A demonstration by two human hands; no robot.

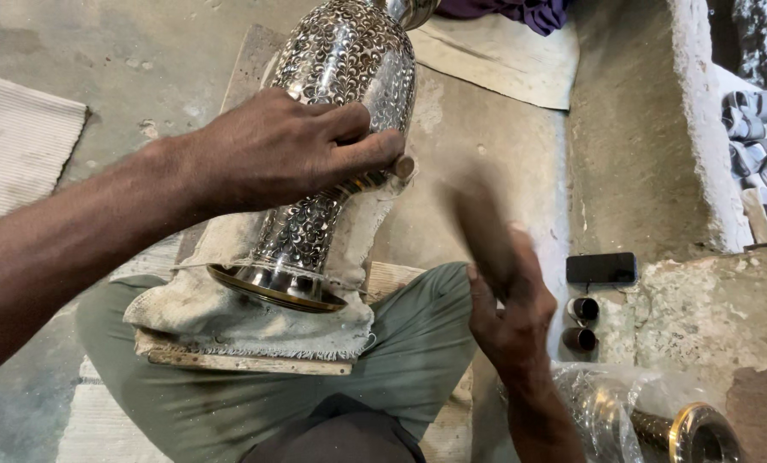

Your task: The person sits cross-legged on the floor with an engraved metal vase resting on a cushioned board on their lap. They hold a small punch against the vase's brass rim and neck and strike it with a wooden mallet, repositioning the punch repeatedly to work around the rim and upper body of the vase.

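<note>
A tall engraved metal vase (349, 60) with a black and silver pattern lies tilted across my lap, its brass-rimmed base (276, 287) towards me, resting on a dirty white cloth (229, 317) over a wooden board (246, 363). My left hand (285, 150) presses on the vase's narrow part and pinches a small chisel-like tool (403, 165) against it. My right hand (508, 309) is raised to the right of the vase, gripping a wooden mallet (478, 214) that is blurred by motion.
A dark phone (602, 267) lies on the concrete ledge at right, with two small metal cups (580, 324) below it. A plastic-wrapped brass piece (658, 424) sits at bottom right. Cloth mats (19, 141) lie on the floor, and metal strips (760, 146) are piled at far right.
</note>
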